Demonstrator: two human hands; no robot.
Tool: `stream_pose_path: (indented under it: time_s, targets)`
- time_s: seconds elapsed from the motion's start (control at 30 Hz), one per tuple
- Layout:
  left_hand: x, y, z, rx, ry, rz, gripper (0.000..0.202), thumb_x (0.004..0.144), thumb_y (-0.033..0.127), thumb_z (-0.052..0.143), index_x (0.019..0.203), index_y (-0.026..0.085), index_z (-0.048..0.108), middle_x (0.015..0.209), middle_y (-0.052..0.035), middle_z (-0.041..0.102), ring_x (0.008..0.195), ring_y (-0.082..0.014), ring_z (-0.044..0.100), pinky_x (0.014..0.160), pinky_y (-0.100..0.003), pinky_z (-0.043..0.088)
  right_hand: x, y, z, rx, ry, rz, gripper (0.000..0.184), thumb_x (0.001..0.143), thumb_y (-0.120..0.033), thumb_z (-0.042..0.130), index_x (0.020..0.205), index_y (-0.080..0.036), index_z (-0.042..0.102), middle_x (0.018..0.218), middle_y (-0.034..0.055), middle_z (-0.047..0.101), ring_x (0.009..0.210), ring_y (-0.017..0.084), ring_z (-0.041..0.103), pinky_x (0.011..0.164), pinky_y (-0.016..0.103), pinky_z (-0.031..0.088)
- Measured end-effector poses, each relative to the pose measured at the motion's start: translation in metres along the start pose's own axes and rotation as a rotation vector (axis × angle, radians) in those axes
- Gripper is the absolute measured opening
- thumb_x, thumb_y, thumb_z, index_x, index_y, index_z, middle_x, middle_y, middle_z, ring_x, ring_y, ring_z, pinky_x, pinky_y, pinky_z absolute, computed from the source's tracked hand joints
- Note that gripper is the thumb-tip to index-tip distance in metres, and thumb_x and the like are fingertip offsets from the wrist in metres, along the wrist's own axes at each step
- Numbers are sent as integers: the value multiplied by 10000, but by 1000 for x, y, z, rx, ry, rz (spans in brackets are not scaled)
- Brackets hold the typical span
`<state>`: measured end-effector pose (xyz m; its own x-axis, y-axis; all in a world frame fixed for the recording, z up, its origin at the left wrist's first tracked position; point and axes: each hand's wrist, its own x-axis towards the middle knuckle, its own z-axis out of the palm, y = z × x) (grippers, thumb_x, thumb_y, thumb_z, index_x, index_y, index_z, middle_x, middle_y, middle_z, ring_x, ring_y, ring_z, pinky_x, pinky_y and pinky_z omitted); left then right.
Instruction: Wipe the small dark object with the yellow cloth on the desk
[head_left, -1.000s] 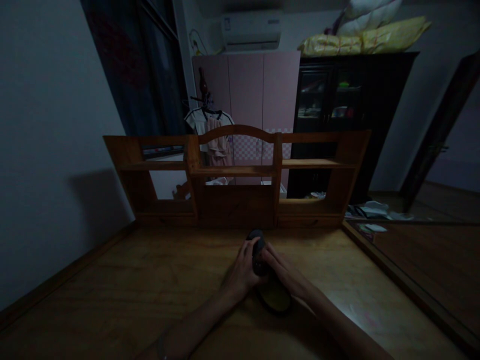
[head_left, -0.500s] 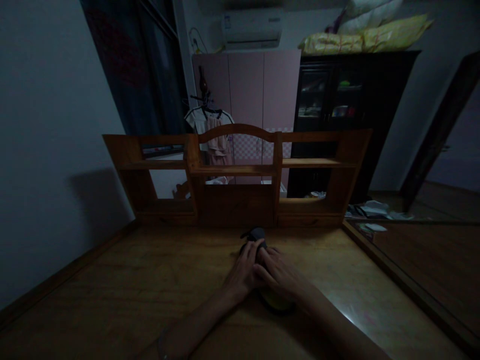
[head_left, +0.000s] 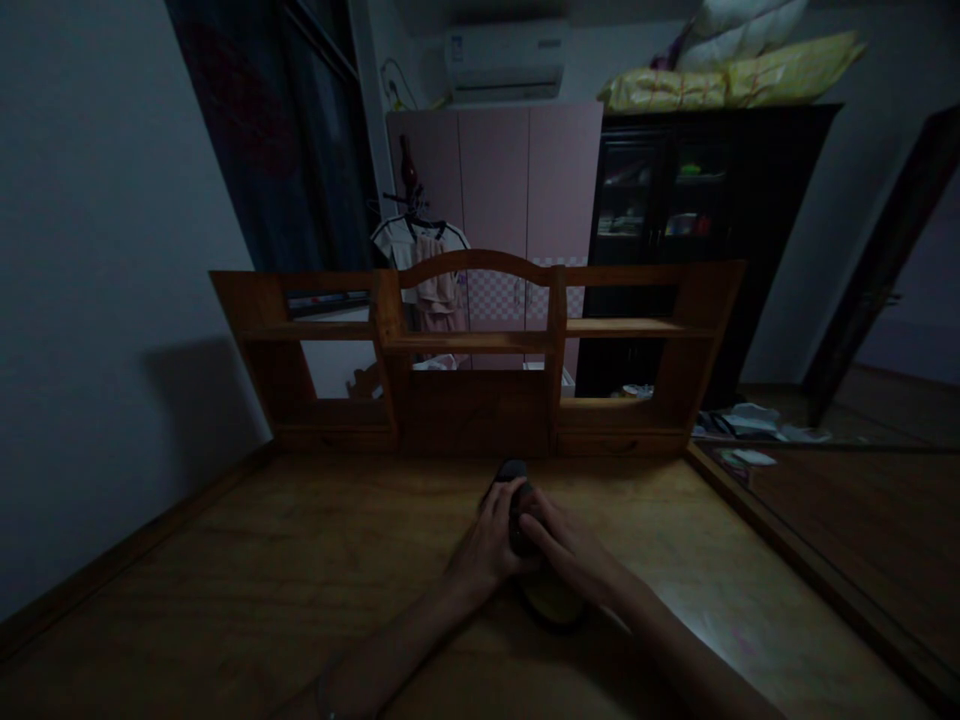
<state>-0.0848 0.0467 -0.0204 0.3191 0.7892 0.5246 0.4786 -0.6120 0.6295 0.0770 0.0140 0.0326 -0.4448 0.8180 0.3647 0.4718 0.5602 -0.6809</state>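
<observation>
A dark sandal [head_left: 553, 603] with a dull yellowish footbed lies on the wooden desk top [head_left: 360, 540], its toe end pointing away from me. My left hand [head_left: 491, 535] is closed on the left side of its upper, fingers curled over the top. From the right, my right hand [head_left: 561, 540] grips the upper too, with fingers and thumb bent around the strap area. Between the hands a dark part of the upper shows. My fingers and the dim light hide the strap details.
A wooden shelf unit [head_left: 469, 340] stands along the desk's far edge. White wall [head_left: 97, 300] borders the left side, and a raised wooden rim [head_left: 795, 570] runs along the right. Beyond are a pink wardrobe [head_left: 491, 180] and a black cabinet [head_left: 705, 230].
A dark strap end that stuck out to the left near the toe no longer shows there. My right hand's fingers have shifted slightly, uncovering more of the upper between the hands.
</observation>
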Motion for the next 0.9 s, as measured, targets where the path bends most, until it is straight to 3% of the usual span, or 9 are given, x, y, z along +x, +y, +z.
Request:
stream_pose_path:
  time_s: [0.17,0.3,0.4,0.67,0.9]
  targets:
    - [0,4,-1,7,9,-43,959,533,177,786,1361,274,312,1332,-62,413,1246,-269,413,1062,-423,358,3,4,-2,233,-4,31,343,969,-456,339,1162,-247,530,1119,24,607,1049,196,560,933,334,429]
    - [0,7,-2,21,15,-41,949,529,192,798,1349,280,330,1315,-58,430,1230,-272,420,1057,-435,359,5,7,-3,232,12,61,385,967,-456,345,1262,-252,485,1167,31,606,1081,202,560,927,331,441]
    - [-2,9,-2,25,0,-40,953,548,219,805,1362,291,315,1337,-55,415,1241,-270,408,1055,-436,361,5,7,-3,142,12,22,365,985,-419,313,1273,-252,464,1203,40,587,1083,185,558,928,313,439]
    - [-4,4,-1,34,-64,1,947,602,312,791,1396,282,276,1387,-82,368,1304,-288,349,1077,-454,338,5,0,5,-456,-13,-130,327,966,-397,369,1182,-185,494,1074,110,594,1038,245,532,933,395,413]
    - [-1,6,-8,1,15,37,790,702,292,705,1377,241,297,1360,-92,402,1274,-260,392,1077,-429,337,3,-6,2,-399,13,-165,351,945,-395,430,1235,-199,460,1143,105,564,1095,255,486,967,420,392]
